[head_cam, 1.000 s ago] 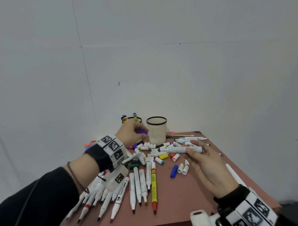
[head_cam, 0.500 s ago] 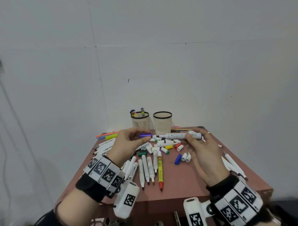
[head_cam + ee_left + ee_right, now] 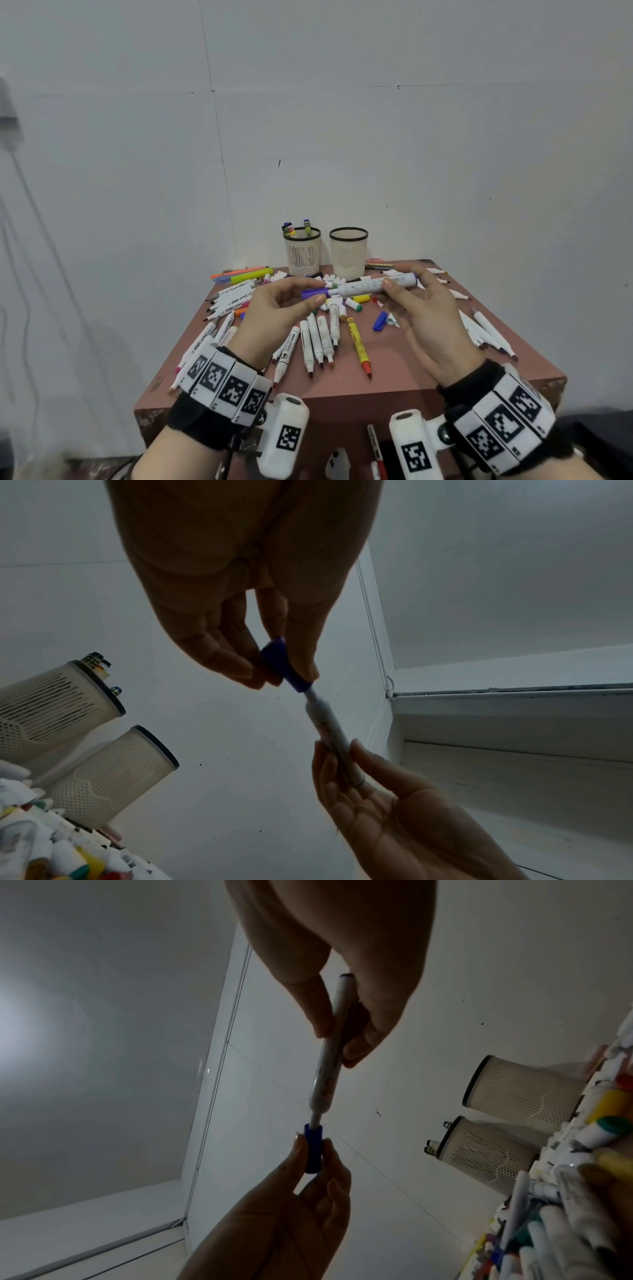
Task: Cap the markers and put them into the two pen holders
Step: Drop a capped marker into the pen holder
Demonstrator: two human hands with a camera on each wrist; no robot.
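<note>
My left hand point(image 3: 308, 291) pinches a purple cap point(image 3: 314, 293) between thumb and fingers. My right hand point(image 3: 397, 289) holds a white marker point(image 3: 371, 285) level above the table, its tip just inside the cap. The wrist views show the same: the cap point(image 3: 287, 666) sits over the nib with a gap to the marker barrel point(image 3: 325, 721), and the cap point(image 3: 312, 1148) meets the marker point(image 3: 329, 1064). Two cream mesh pen holders stand at the back: the left holder point(image 3: 302, 251) has a few capped markers in it, the right holder point(image 3: 348, 251) looks empty.
Several uncapped white markers point(image 3: 318, 339) and loose caps point(image 3: 380, 320) lie scattered over the small reddish-brown table point(image 3: 394, 370). More markers lie along its left edge point(image 3: 233, 294) and right edge point(image 3: 486, 329). A white wall stands close behind the holders.
Both hands have lifted off the table and come together. The purple cap has moved from beside the marker tip onto the nib. The camera view has pulled back.
</note>
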